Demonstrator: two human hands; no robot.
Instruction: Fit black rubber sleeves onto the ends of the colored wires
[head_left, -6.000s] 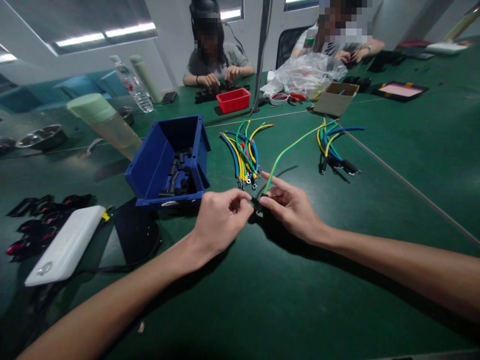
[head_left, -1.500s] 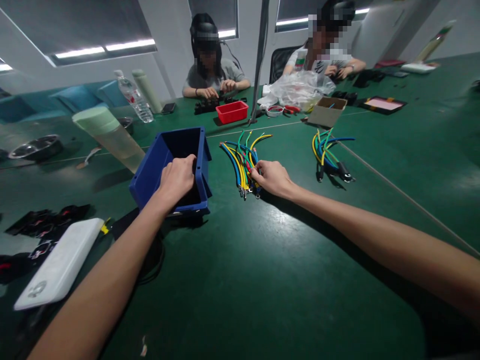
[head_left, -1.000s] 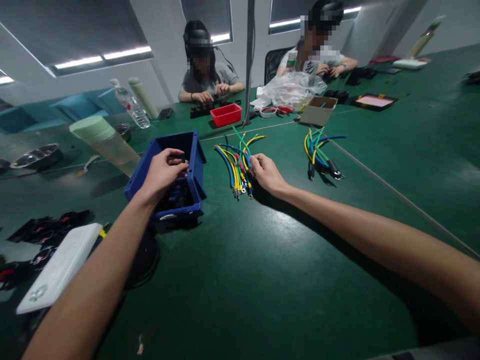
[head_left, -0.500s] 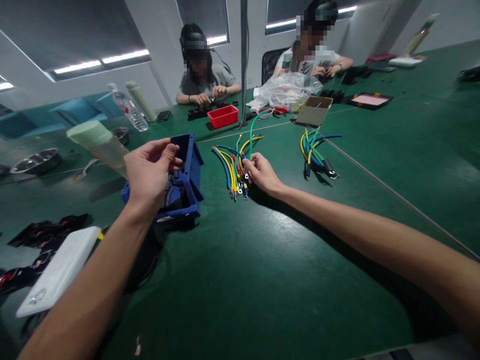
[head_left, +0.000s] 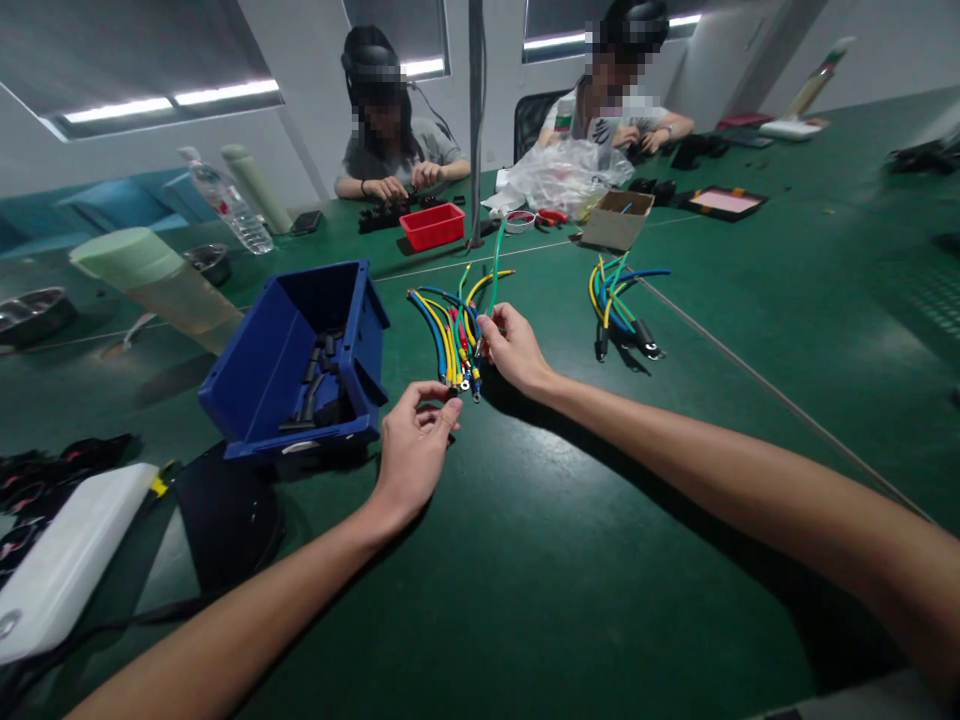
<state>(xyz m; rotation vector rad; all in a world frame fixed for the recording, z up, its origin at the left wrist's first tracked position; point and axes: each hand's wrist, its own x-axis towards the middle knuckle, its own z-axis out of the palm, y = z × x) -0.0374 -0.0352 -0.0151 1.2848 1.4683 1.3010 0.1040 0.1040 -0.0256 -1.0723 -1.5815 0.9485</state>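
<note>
My right hand [head_left: 511, 347] pinches a green wire [head_left: 494, 272] lifted out of a pile of coloured wires with ring terminals [head_left: 448, 335] on the green table. My left hand [head_left: 415, 447] is closed in a pinch just below the pile; a small dark piece seems to sit between its fingertips, too small to name. A blue plastic bin [head_left: 289, 365] holding several short black sleeves stands to the left of that hand.
A second bunch of wires with black ends [head_left: 619, 305] lies to the right. A white power bank [head_left: 64, 565] and a black round object [head_left: 225, 515] lie at the left. A red tray [head_left: 432, 225], a cardboard box [head_left: 616, 218] and two seated people are across the table.
My left hand came out of the blue bin and moved right and down to the wire pile. My right hand picked a green wire and raised it.
</note>
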